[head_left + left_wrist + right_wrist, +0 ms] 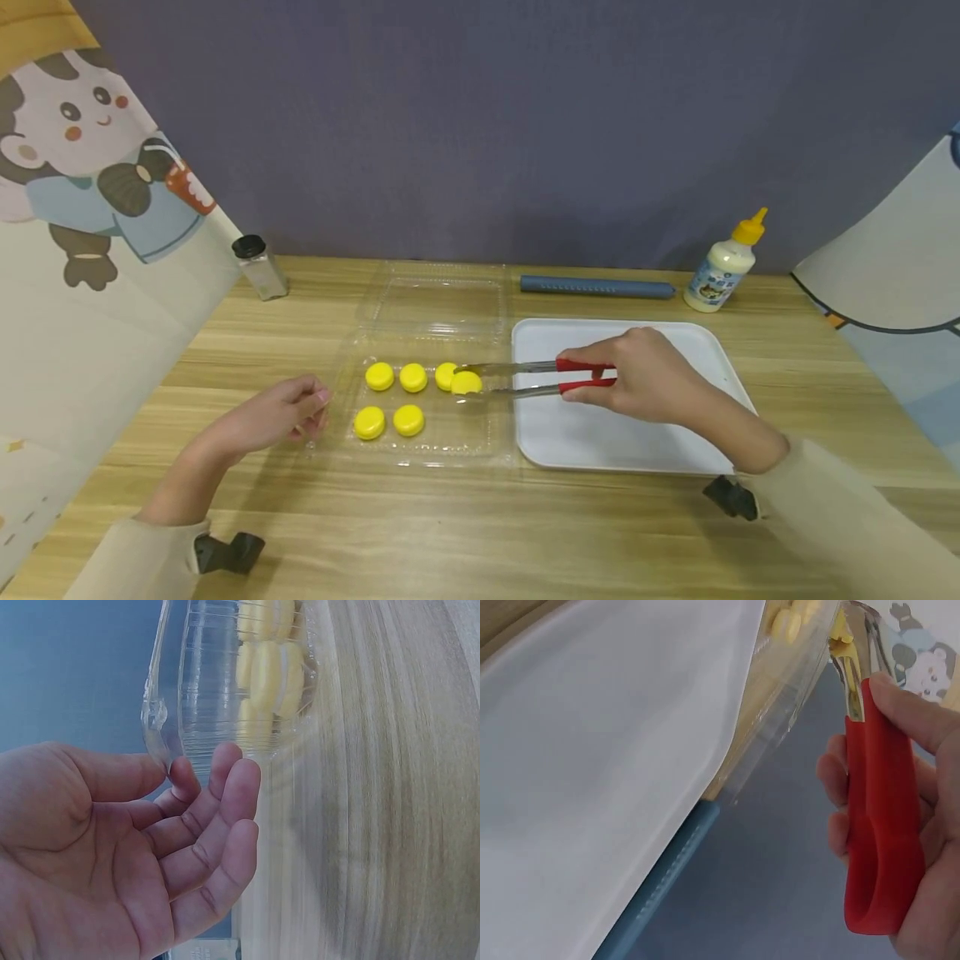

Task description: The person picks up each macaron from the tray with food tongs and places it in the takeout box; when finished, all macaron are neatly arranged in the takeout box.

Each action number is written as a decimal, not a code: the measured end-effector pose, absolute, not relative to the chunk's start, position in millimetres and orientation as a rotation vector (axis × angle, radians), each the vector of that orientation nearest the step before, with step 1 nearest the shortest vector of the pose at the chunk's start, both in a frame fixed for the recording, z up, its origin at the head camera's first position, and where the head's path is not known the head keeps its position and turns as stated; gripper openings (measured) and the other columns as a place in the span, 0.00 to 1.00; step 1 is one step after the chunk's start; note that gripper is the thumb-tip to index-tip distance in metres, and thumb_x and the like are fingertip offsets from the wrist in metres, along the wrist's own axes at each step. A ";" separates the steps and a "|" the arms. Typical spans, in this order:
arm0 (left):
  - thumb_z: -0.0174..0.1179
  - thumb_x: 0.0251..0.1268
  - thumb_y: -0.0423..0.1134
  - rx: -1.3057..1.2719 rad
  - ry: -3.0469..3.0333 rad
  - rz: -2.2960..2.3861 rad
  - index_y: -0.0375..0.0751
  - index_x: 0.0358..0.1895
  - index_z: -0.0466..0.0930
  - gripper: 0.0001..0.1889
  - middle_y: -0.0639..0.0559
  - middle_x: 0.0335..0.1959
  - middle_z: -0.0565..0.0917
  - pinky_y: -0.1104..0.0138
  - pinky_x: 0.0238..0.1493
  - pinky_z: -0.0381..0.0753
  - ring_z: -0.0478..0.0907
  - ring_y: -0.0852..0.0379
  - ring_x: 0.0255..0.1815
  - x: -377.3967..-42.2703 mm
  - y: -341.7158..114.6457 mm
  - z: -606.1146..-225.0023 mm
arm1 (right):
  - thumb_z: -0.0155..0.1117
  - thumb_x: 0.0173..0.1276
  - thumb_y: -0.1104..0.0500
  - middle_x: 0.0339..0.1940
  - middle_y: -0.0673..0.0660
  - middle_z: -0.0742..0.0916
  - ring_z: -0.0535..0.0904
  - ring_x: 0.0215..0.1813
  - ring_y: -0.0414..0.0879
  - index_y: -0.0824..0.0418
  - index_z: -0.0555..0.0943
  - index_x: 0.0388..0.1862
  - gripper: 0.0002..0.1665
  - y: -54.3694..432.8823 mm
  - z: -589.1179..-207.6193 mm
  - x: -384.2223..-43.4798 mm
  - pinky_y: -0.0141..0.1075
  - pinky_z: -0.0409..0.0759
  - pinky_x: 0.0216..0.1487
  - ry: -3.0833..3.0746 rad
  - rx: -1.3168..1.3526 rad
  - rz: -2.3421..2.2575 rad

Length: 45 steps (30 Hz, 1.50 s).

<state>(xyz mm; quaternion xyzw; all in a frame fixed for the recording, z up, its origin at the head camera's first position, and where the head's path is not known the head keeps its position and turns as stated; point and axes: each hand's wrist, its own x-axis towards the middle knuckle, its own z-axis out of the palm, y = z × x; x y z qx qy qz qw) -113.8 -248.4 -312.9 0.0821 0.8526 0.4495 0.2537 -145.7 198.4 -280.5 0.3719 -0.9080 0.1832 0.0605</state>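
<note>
My left hand (281, 412) pinches the left rim of a clear plastic clamshell box (450, 446) between thumb and index finger; the other fingers are loosely bent in the left wrist view. The box's lid (442, 296) lies back, away from me. Inside sit several yellow macarons (412, 377), in two rows, a pale filling showing from the side in the left wrist view. My right hand (648, 379) grips metal tongs (536, 366) by their red handles (889, 802). Between the tongs' tips is a yellow macaron (467, 382), overlapping the one behind it at the box's right part.
A white tray (600, 446) lies right of the box, under my right hand. Behind it is a blue-grey stick-shaped object (596, 287). A yellow-capped bottle (720, 271) stands at the back right, a black-capped jar (261, 268) at the back left. A dark partition rises behind the table.
</note>
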 end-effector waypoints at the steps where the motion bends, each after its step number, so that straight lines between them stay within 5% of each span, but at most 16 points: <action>1: 0.37 0.86 0.36 0.223 2.317 1.220 0.33 0.41 0.68 0.14 0.46 0.33 0.74 0.62 0.36 0.72 0.73 0.50 0.36 -113.9 -248.4 -312.9 | 0.82 0.56 0.50 0.43 0.52 0.91 0.73 0.23 0.30 0.56 0.90 0.50 0.23 195.5 -280.3 -145.7 0.33 0.71 0.26 -2.757 1.137 0.535; 32: 0.36 0.86 0.35 0.228 2.292 1.250 0.33 0.41 0.67 0.13 0.46 0.33 0.73 0.63 0.34 0.70 0.72 0.50 0.35 -113.7 -250.3 -314.5 | 0.81 0.58 0.48 0.21 0.40 0.84 0.69 0.19 0.30 0.52 0.90 0.45 0.18 159.6 -270.8 -155.3 0.33 0.71 0.25 -2.830 1.352 0.317; 45: 0.36 0.86 0.35 0.251 2.301 1.241 0.33 0.40 0.68 0.13 0.47 0.31 0.74 0.64 0.33 0.69 0.72 0.51 0.34 -114.4 -249.5 -313.3 | 0.80 0.58 0.47 0.23 0.39 0.85 0.70 0.19 0.31 0.51 0.90 0.47 0.19 160.1 -267.0 -154.7 0.33 0.70 0.24 -2.912 1.334 0.337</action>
